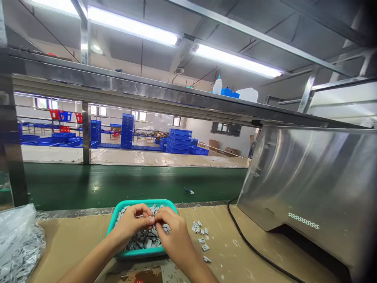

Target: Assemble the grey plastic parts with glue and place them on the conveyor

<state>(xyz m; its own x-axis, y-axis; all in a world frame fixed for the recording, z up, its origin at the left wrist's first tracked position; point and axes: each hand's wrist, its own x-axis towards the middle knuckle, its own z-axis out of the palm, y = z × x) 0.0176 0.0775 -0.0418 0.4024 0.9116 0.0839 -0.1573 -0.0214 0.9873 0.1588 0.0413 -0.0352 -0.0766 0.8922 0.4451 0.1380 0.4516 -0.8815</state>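
Above a turquoise plastic basket (171, 203) my two hands meet, fingertips close together. The basket holds many small grey plastic parts (144, 240). My left hand (136, 220) has its thumb and fingers pinched, and whatever sits between them is too small to make out. My right hand (173, 230) pinches at the same spot, its fingertips touching or nearly touching the left thumb. On the tabletop right of the basket, several loose grey parts (202, 240) lie scattered.
A clear plastic bag (22, 243) of grey parts lies at the left. Behind the basket runs a green conveyor belt (132, 182) with a small dark-and-white item (189, 191) on it. At right stand a metal housing (300, 173) and a black cable (250, 244). A metal shelf (147, 92) spans overhead.
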